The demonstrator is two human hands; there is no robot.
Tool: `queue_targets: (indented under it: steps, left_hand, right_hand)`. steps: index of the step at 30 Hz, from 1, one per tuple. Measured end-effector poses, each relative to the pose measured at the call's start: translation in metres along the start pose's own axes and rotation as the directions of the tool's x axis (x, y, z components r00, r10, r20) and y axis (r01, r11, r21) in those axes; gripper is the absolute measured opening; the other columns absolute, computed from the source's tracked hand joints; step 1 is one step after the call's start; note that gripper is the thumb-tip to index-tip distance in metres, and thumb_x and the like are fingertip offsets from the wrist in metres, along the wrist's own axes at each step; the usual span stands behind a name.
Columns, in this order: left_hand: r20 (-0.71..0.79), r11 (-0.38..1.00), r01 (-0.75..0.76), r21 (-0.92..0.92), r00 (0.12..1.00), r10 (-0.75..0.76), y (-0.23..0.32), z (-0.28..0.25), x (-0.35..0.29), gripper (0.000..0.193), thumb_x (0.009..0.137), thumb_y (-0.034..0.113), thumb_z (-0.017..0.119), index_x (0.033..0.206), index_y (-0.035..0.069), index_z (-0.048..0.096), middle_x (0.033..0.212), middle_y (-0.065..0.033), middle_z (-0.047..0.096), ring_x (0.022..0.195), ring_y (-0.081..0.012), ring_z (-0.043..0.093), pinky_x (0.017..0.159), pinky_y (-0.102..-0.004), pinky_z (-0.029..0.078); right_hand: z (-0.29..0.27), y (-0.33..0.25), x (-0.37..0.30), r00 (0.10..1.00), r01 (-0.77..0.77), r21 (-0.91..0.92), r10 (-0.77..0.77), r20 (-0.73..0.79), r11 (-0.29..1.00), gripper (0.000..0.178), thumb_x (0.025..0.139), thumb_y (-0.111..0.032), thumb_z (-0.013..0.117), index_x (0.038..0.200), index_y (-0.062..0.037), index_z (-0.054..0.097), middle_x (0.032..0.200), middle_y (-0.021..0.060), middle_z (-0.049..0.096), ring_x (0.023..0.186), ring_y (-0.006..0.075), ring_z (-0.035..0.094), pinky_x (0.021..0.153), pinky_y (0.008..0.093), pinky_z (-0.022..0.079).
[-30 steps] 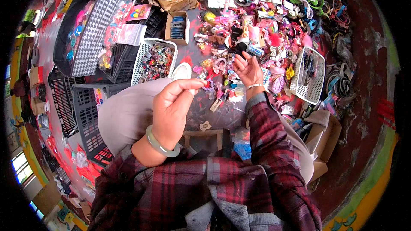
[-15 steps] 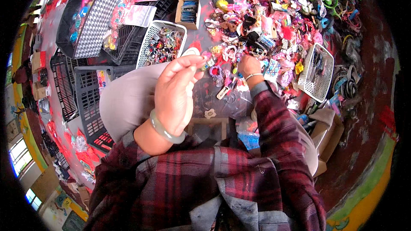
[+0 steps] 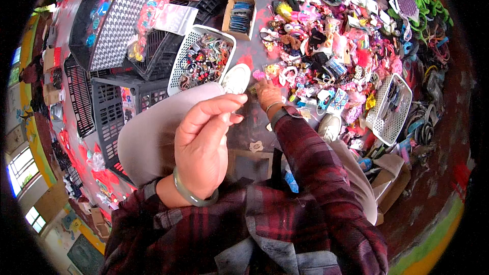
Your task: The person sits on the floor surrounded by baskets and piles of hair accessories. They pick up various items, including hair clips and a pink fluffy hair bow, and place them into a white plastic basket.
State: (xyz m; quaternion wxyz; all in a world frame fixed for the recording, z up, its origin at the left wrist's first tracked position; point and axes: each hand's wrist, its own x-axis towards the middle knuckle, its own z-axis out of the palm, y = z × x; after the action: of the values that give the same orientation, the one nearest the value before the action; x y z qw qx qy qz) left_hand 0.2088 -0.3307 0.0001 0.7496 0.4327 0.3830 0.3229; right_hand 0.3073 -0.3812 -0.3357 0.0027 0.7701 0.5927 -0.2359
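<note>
My left hand [image 3: 204, 145], with a bangle on the wrist, is raised over my left knee. Its thumb and forefinger are pinched close together; whatever lies between them is too small to make out. Ahead of it, my right hand [image 3: 269, 94] reaches down at the left border of a pile of colourful hair accessories [image 3: 326, 46]. Its fingers are drawn together, pointing down, and their tips are partly hidden. A small dark item near those fingertips is too unclear to name. A pink piece [image 3: 259, 75] lies just beyond the right hand.
A white basket [image 3: 175, 76] of mixed small pieces stands beyond my left knee, near a cardboard box [image 3: 250, 34] of blue packets. Another white basket [image 3: 374, 122] stands right of the pile. Black crates [image 3: 107, 117] are at left; my shoes [image 3: 236, 79] rest on the floor.
My right hand has moved left out of the pile, toward my left hand. The left hand sits a little lower, and the small item seen at its fingertips no longer shows clearly there.
</note>
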Motion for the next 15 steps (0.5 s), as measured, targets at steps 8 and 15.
queue_targets:
  steps: [8, 15]
  left_hand:
    - [0.052, 0.998, 0.064, -0.027, 0.997, -0.062, -0.003, 0.002, 0.005, 0.019, 0.085, -0.004, 0.041, 0.096, -0.004, 0.056, 0.106, -0.0156, 0.057, 0.097, -0.0174, 0.054, 0.080, -0.0279, 0.043]
    - [0.125, 0.994, 0.100, -0.040, 0.988, -0.094, 0.002, 0.006, -0.007, 0.019, 0.084, -0.005, 0.041, 0.095, -0.003, 0.056, 0.106, -0.0154, 0.057, 0.095, -0.0174, 0.054, 0.079, -0.0279, 0.043]
  right_hand:
    - [0.011, 0.003, 0.012, 0.997, 0.078, -0.136, -0.079, 0.001, 0.988, 0.018, 0.080, -0.020, 0.048, 0.087, -0.0091, 0.061, 0.101, 0.0071, 0.052, 0.096, 0.0228, 0.051, 0.071, 0.0347, 0.047]
    - [-0.004, 0.038, -0.029, 0.990, -0.060, 0.239, 0.088, -0.108, 0.969, 0.019, 0.071, -0.015, 0.059, 0.087, -0.0053, 0.055, 0.080, 0.0137, 0.059, 0.077, 0.0306, 0.059, 0.068, 0.0369, 0.048]
